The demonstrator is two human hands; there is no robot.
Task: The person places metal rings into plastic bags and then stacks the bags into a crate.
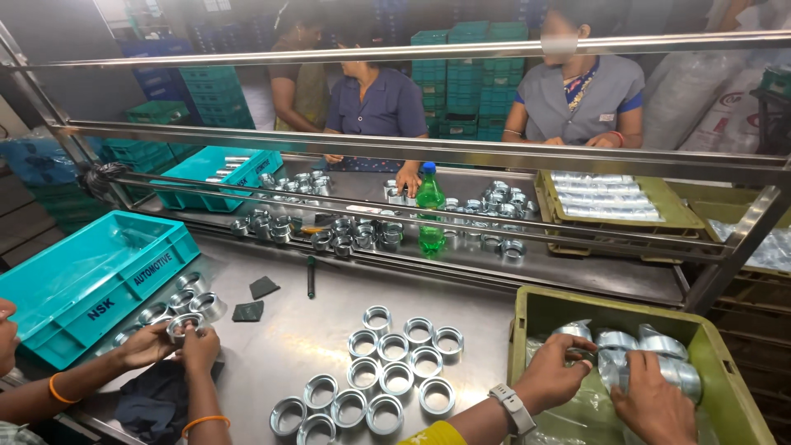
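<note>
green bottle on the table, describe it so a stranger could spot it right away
Start at the long steel table and look toward its far side, behind the horizontal rail. There a green bottle with a blue cap stands upright among loose metal rings; it is the only tall, coloured thing there.

A green plastic bottle (429,206) is seen upright on the steel worktop (280,330), near a turquoise plastic crate (82,284), two dark square pads (255,298) and loose shiny metal rings (387,375) laid flat in rows.
</note>
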